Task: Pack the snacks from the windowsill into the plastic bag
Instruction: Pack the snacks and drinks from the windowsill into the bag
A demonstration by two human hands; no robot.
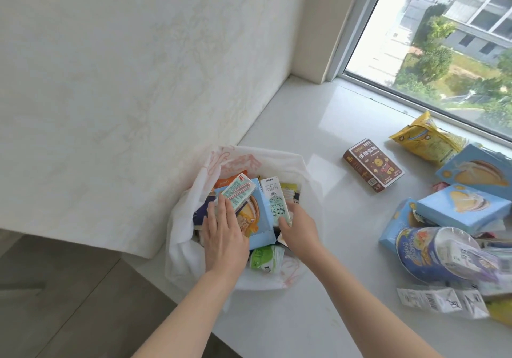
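A white plastic bag (pixel 277 163) with a red print stands open on the windowsill, against the wall, filled with several snack packs. My left hand (pixel 224 235) is inside it and holds a small green-and-white drink carton (pixel 238 191) with a straw on its side. My right hand (pixel 297 230) grips an upright white milk carton (pixel 277 199) in the bag. A blue box (pixel 257 213) lies between the two cartons.
More snacks lie on the white windowsill (pixel 318 125) to the right: a brown box (pixel 372 163), a yellow bag (pixel 426 139), blue boxes (pixel 462 208), a blue round tub (pixel 435 252) and a clear wrapped pack (pixel 443 301). The window (pixel 443 47) runs along the far edge.
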